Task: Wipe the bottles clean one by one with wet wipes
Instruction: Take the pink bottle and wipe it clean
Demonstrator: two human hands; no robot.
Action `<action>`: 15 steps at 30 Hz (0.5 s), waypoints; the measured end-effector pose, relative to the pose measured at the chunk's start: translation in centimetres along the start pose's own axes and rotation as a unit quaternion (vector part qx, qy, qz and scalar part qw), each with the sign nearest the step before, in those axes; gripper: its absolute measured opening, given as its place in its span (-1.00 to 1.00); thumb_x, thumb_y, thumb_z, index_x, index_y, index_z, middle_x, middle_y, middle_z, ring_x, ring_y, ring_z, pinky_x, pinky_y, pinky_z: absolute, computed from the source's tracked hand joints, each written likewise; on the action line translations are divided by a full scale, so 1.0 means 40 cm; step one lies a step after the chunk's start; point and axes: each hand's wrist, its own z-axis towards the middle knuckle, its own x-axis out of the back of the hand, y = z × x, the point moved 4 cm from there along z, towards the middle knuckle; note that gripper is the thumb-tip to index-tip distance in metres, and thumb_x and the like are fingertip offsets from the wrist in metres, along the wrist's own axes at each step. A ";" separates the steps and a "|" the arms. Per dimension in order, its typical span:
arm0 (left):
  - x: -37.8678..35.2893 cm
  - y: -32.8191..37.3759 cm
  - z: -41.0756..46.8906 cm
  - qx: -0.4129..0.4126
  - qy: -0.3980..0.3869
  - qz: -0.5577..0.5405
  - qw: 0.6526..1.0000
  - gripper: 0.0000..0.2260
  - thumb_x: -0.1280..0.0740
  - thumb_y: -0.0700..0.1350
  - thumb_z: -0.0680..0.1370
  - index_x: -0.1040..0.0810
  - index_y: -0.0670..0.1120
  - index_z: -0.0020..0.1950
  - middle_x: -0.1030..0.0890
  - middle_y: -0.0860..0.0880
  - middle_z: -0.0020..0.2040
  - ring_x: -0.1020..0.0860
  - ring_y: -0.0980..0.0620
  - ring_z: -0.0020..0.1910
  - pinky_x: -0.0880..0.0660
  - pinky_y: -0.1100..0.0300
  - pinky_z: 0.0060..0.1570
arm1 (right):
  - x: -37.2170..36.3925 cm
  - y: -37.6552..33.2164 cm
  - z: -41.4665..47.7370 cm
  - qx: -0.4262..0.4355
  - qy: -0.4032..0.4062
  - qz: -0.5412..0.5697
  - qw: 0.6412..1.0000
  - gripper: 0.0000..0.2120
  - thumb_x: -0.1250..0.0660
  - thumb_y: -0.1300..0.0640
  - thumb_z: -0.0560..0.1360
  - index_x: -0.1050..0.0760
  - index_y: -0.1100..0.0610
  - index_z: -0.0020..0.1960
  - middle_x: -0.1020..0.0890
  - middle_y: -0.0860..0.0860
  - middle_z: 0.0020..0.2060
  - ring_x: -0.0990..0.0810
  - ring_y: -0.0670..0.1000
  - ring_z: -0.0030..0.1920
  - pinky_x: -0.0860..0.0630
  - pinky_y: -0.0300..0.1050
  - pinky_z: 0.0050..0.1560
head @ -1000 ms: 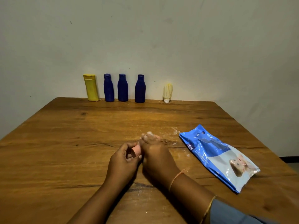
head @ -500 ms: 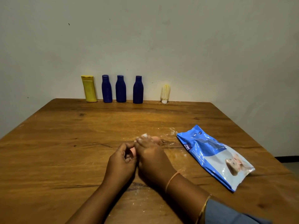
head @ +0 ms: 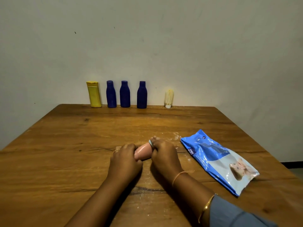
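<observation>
A small pink bottle [head: 143, 152] lies on its side between my hands near the middle of the wooden table [head: 65, 153]. My left hand [head: 125, 158] grips its left end. My right hand [head: 164, 155] closes over its right end with a white wet wipe [head: 150, 143] pressed against the bottle; only an edge of the wipe shows. At the far edge, against the wall, stand a yellow bottle [head: 93, 94], three dark blue bottles [head: 111, 94] [head: 125, 94] [head: 141, 95] and a small cream bottle [head: 169, 98] on its white cap.
A blue and white pack of wet wipes [head: 218, 161] lies flat to the right of my hands. White powdery smears [head: 176, 136] mark the wood around the bottle. The grey wall [head: 164, 46] rises right behind the row of bottles.
My hands have moved apart along the pink bottle, so more of its body shows between them. The right hand with the wipe has slid toward the bottle's right end.
</observation>
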 end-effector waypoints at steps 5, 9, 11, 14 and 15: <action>-0.008 0.019 0.008 -0.037 0.026 -0.033 0.998 -0.76 -0.39 -0.02 0.44 -0.57 0.03 0.10 -0.60 0.05 -0.02 -0.49 0.03 -0.04 -0.47 0.10 -0.03 | -0.016 -0.011 -0.027 0.093 -0.046 -0.034 0.994 -0.55 -0.19 0.32 0.46 -0.39 0.20 0.35 -0.39 0.14 0.36 -0.32 0.02 0.39 -0.06 -0.32 0.36; -0.041 -0.014 0.012 0.015 0.004 -0.121 0.993 -0.75 -0.45 -0.02 0.40 -0.56 0.02 0.05 -0.58 0.07 -0.12 -0.54 0.03 -0.11 -0.55 -0.01 -0.08 | 0.005 0.028 -0.003 -0.037 0.004 0.073 0.997 -0.66 -0.16 0.38 0.48 -0.53 0.25 0.19 -0.56 0.11 0.20 -0.48 -0.03 0.26 -0.23 -0.44 0.20; -0.058 -0.024 0.016 0.059 -0.015 -0.235 0.970 -0.79 -0.43 -0.07 0.42 -0.54 0.04 0.03 -0.61 0.03 -0.11 -0.59 0.00 -0.12 -0.59 -0.09 -0.08 | 0.009 0.019 0.003 -0.064 0.017 0.119 0.991 -0.66 -0.15 0.41 0.47 -0.52 0.26 0.19 -0.54 0.07 0.21 -0.46 -0.06 0.27 -0.25 -0.42 0.23; -0.069 -0.013 0.017 0.111 -0.043 -0.462 0.879 -0.85 -0.36 -0.21 0.50 -0.55 -0.03 0.03 -0.64 -0.12 -0.03 -0.61 -0.13 0.01 -0.54 -0.19 0.08 | 0.025 -0.025 0.008 -0.026 0.027 0.144 0.989 -0.62 -0.16 0.42 0.47 -0.48 0.23 0.24 -0.45 0.02 0.30 -0.37 -0.10 0.34 -0.22 -0.38 0.31; -0.072 -0.007 0.018 0.116 -0.055 -0.526 0.841 -0.86 -0.33 -0.23 0.52 -0.56 -0.08 0.06 -0.64 -0.17 0.01 -0.60 -0.18 0.06 -0.52 -0.19 0.13 | 0.031 -0.040 0.008 0.002 0.033 0.128 0.991 -0.62 -0.17 0.41 0.48 -0.47 0.22 0.26 -0.42 0.02 0.33 -0.34 -0.10 0.36 -0.22 -0.33 0.34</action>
